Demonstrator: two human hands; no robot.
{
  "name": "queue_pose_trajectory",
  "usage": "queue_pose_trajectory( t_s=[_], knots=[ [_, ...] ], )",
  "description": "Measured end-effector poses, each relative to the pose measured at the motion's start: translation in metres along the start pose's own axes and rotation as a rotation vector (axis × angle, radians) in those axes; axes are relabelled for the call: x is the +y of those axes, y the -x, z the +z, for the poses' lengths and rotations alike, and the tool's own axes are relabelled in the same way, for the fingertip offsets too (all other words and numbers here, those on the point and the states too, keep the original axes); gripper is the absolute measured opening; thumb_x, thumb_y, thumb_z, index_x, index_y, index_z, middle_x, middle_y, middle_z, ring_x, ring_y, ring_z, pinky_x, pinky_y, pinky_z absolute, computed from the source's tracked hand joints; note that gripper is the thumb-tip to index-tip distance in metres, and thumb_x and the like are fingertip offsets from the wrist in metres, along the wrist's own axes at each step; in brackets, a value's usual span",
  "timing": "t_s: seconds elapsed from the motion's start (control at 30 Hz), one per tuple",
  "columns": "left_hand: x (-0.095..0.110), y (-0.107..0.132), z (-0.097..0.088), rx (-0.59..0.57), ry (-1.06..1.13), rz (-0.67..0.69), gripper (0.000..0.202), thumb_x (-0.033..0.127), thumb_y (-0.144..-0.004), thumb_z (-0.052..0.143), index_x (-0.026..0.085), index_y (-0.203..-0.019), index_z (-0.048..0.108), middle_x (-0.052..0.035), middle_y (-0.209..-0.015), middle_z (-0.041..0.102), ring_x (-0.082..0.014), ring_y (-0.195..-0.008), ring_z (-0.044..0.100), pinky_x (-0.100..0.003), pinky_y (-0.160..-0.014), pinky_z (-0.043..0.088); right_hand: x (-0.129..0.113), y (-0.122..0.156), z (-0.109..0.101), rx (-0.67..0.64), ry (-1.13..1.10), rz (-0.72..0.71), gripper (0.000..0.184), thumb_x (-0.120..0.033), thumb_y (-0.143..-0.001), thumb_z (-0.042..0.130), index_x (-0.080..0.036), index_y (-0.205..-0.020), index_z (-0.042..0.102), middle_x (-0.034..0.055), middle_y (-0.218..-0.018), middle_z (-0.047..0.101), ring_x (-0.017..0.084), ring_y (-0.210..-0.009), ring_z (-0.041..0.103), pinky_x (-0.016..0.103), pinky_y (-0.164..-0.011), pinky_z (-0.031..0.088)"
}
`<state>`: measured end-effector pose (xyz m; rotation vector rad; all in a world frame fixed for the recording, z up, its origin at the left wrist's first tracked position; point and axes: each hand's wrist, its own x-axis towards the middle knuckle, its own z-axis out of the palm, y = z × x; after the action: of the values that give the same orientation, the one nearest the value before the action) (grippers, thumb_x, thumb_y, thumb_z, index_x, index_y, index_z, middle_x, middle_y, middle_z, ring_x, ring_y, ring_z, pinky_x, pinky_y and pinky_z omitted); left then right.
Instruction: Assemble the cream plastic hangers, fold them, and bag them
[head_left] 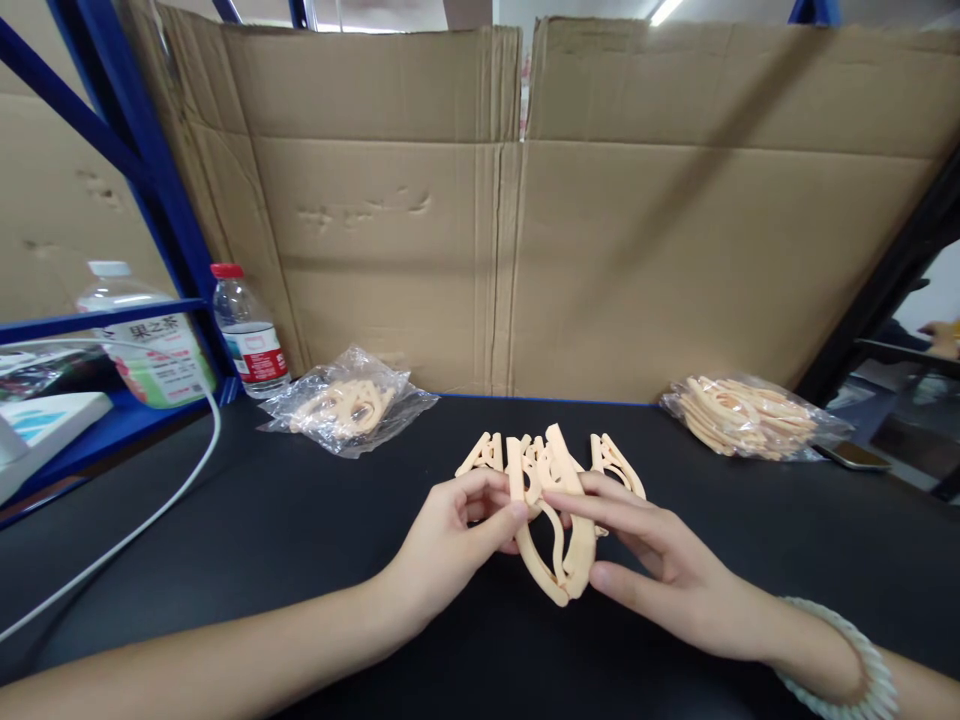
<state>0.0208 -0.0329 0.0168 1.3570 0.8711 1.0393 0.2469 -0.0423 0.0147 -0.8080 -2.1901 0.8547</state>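
Fingers, left hand (450,530): thumb and fingertips clamped on the left arm of a beige hanger (581,545). Fingers, right hand (667,560): clamped on its right arm, index finger laid across the front, another behind, thumb at the outer edge.

Item held: one hanger, seemingly folding, by its look plastic. Located between my two hands, in front of me, over the black table (300,540); whether its near tip touches the top, I cannot tell. Handling, by my judgement: light, fairly stiff, smooth but not very slippery; the thin curved strip between the arms likely the fragile part. Best hold: the broad flat arms, one per hand, clear of that strip. Direction: closed end towards me, two open ends away, towards the cardboard (637,250); long axis running near to far, leaning slightly left at the far end.

Just beyond my fingers: one like hanger at left (474,457), another at right (624,464), further beige parts between, partly hidden behind the held one.

On my right wrist: one pale coiled bracelet (874,650).

Further out: at left, one clear bag (409,400) of beige pieces, beside it a red-capped bottle (255,350); at right, a second bag (817,428), fuller, with a phone (855,457) just beside it. Far left: one white cable (202,460), one large white-capped bottle (157,355).
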Motion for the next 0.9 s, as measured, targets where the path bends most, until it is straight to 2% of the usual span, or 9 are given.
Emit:
queue_pose_trajectory(
  t_s=[0.2,0.37,0.6,0.7,0.8,0.9],
  knots=[
    [-0.0025,-0.001,-0.0022,0.007,-0.02,0.012,0.031,0.041,-0.076,0.072,0.013,-0.086,0.064,-0.0049,-0.083,0.065,-0.0184,-0.08,0.064,-0.029,-0.068,0.055,0.0006,0.0013,-0.0019,-0.05,0.024,-0.056,0.056,-0.029,-0.09,0.061,-0.035,-0.142,0.041,0.003,-0.146,0.044,0.024,-0.142,0.025,0.049,-0.116,0.022],
    [-0.0038,-0.0015,-0.0027,0.013,-0.048,0.048,0.029,0.04,-0.078,0.071,0.013,-0.088,0.065,-0.0047,-0.085,0.066,-0.0157,-0.075,0.062,-0.028,-0.068,0.054,-0.0018,0.0059,-0.0022,-0.122,0.161,-0.077,0.074,-0.028,-0.09,0.061,-0.035,-0.15,0.019,0.0016,-0.156,0.023,0.025,-0.144,0.014,0.049,-0.116,0.017],
    [-0.0035,0.0039,0.0003,-0.069,-0.086,0.07,0.027,0.038,-0.082,0.067,0.012,-0.091,0.066,-0.005,-0.082,0.065,-0.0152,-0.074,0.06,-0.026,-0.064,0.052,-0.0033,0.0072,-0.0012,-0.192,0.199,-0.125,0.085,-0.03,-0.086,0.066,-0.032,-0.151,0.011,0.0056,-0.157,0.019,0.027,-0.143,0.017,0.047,-0.114,0.02],
    [-0.004,0.0034,0.0005,-0.098,-0.089,0.083,0.025,0.035,-0.083,0.066,0.013,-0.094,0.065,-0.005,-0.084,0.065,-0.0147,-0.075,0.06,-0.025,-0.065,0.052,-0.0039,0.0066,-0.0017,-0.174,0.154,-0.115,0.082,-0.031,-0.086,0.067,-0.033,-0.151,0.017,0.0053,-0.156,0.023,0.026,-0.143,0.017,0.048,-0.115,0.02],
    [-0.0043,0.0016,0.0006,-0.069,-0.031,0.061,0.026,0.033,-0.081,0.069,0.015,-0.097,0.06,-0.0044,-0.088,0.065,-0.0167,-0.079,0.063,-0.027,-0.065,0.054,-0.0052,0.0038,-0.0036,-0.097,0.076,-0.079,0.064,-0.031,-0.087,0.065,-0.034,-0.145,0.036,0.0054,-0.151,0.035,0.027,-0.142,0.022,0.05,-0.115,0.02],
    [-0.0052,0.0006,0.0006,-0.026,0.027,0.054,0.027,0.031,-0.078,0.072,0.017,-0.094,0.056,-0.0032,-0.093,0.063,-0.0186,-0.083,0.065,-0.032,-0.069,0.057,-0.0052,-0.0003,-0.0055,-0.046,-0.106,-0.004,0.047,-0.035,-0.09,0.061,-0.032,-0.136,0.05,0.0064,-0.146,0.043,0.026,-0.139,0.032,0.048,-0.112,0.03]
  ],
)
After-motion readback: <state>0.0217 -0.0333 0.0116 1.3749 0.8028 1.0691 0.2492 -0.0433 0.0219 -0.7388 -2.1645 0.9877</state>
